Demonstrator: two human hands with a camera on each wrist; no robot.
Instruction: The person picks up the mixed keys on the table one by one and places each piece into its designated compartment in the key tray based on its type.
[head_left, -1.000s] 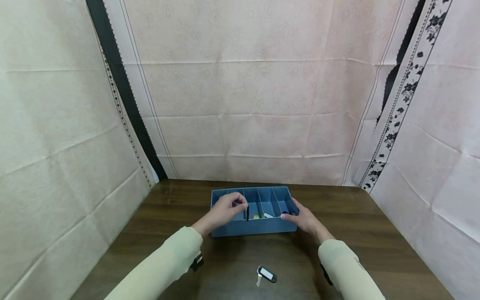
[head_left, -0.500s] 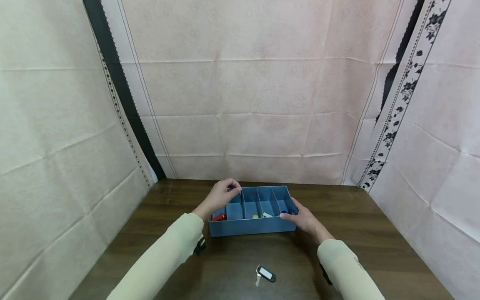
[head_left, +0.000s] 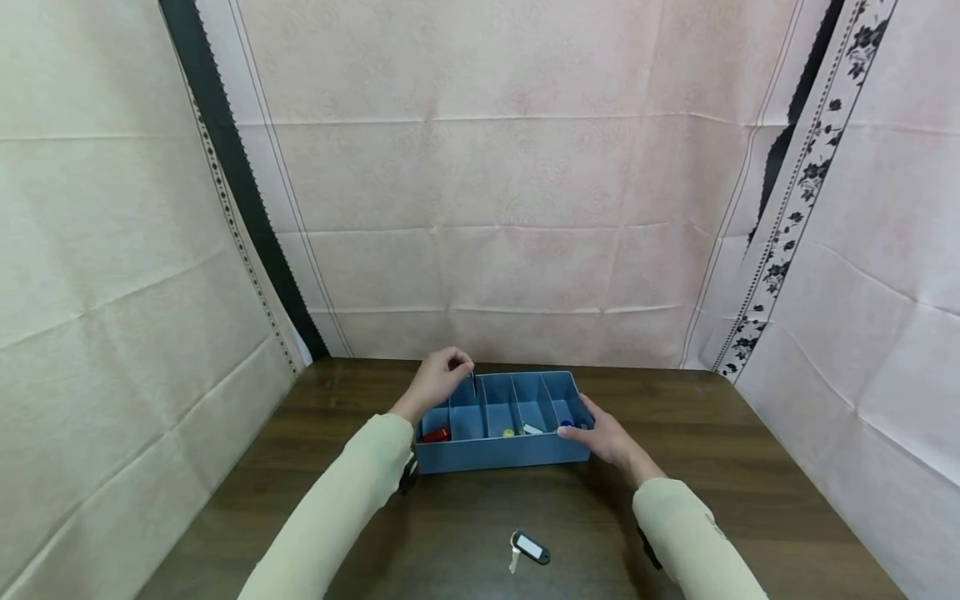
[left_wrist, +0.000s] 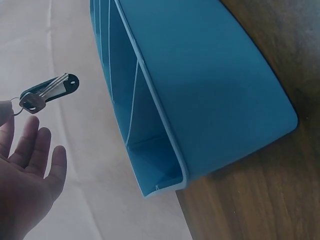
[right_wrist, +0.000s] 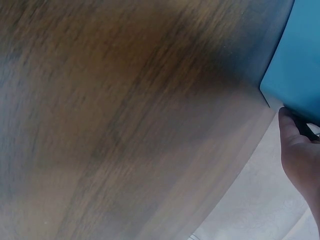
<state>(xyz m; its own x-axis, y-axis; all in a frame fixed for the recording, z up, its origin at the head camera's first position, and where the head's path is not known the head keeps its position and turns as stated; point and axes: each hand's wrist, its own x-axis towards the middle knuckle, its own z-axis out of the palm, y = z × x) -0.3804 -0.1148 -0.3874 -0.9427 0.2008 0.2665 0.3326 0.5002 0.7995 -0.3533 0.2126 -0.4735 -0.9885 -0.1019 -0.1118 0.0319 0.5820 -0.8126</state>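
Note:
My left hand (head_left: 438,383) pinches the ring of a key (left_wrist: 32,101) with a black key tag (left_wrist: 72,84) and hangs it over the back of the blue divided box (head_left: 502,454), by the second compartment from the left. In the left wrist view, the other fingers are loosely bent away from the ring. My right hand (head_left: 611,437) grips the right end of the box, thumb over its front corner. A small dark thing (right_wrist: 305,129) shows beside that hand in the right wrist view; I cannot tell what it is.
In the box lie a red item (head_left: 437,435) at left, a yellow item (head_left: 508,432), a white-labelled item (head_left: 532,430) and a blue item (head_left: 566,424). Another key (head_left: 513,560) with a black tag (head_left: 532,547) lies on the wooden table (head_left: 450,533). Cloth (head_left: 487,183) hangs behind.
My left hand has moved up and left from the box's front to its back, still holding the key by its ring. The red item has come into view. My right hand stays on the box.

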